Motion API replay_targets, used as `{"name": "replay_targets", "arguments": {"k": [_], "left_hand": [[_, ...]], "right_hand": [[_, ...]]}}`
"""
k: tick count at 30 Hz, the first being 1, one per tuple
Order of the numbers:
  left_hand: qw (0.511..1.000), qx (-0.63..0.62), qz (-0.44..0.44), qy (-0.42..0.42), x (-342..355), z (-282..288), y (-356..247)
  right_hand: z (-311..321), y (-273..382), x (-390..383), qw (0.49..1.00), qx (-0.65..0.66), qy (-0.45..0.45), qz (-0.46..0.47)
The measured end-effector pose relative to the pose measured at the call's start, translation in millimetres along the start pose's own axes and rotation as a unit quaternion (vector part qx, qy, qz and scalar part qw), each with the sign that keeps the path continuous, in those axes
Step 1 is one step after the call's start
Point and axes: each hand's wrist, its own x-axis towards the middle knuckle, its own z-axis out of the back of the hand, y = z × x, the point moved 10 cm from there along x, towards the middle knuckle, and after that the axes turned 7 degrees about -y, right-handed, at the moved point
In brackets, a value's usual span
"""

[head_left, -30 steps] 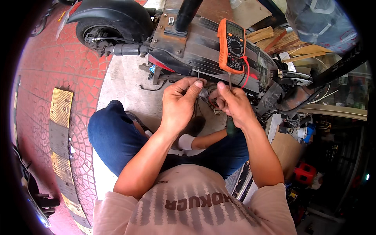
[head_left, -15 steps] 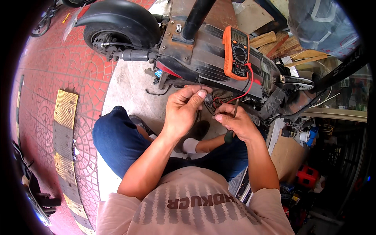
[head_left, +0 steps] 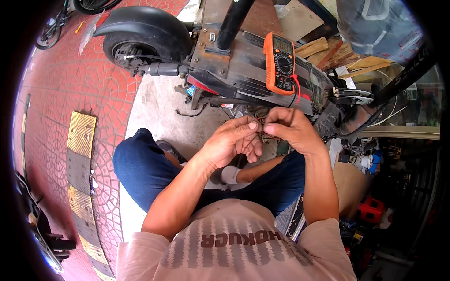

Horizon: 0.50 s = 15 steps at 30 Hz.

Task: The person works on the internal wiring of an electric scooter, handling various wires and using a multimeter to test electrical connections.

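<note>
My left hand [head_left: 234, 142] and my right hand [head_left: 291, 131] meet in front of the scooter's deck, thumb and forefinger of each pinched together at the tips. Between them runs a thin wire [head_left: 262, 136], mostly covered by the fingers. The left hand's other fingers curl loosely. Just under the right hand shows a dark green screwdriver handle [head_left: 282, 148]; whether the hand touches it is hidden. An orange multimeter [head_left: 280, 63] lies on the electric scooter's deck [head_left: 248, 89], its red test lead [head_left: 297, 89] running down behind my right hand.
The scooter's rear wheel [head_left: 140, 47] is at the upper left, and its black stem [head_left: 398, 86] slants off to the right. Wood pieces [head_left: 323, 51] and a plastic-covered bundle [head_left: 377, 30] lie beyond. A yellow-black speed bump [head_left: 81, 164] runs along the red paving at left.
Both hands have come back toward my body and closer together at the fingertips. The screwdriver, earlier upright in my right hand, now shows only its handle below that hand.
</note>
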Motion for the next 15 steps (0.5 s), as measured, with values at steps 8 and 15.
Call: {"name": "replay_targets", "arguments": {"k": [8,15], "left_hand": [[0.987,0.132,-0.049,-0.081,5,28,-5],[0.971,0.051,-0.08,-0.221,13,50,-19]], "right_hand": [[-8,15,24,0.99,-0.125,-0.059,0.03],[9,20,31,0.935,-0.291,-0.193,0.066]]}}
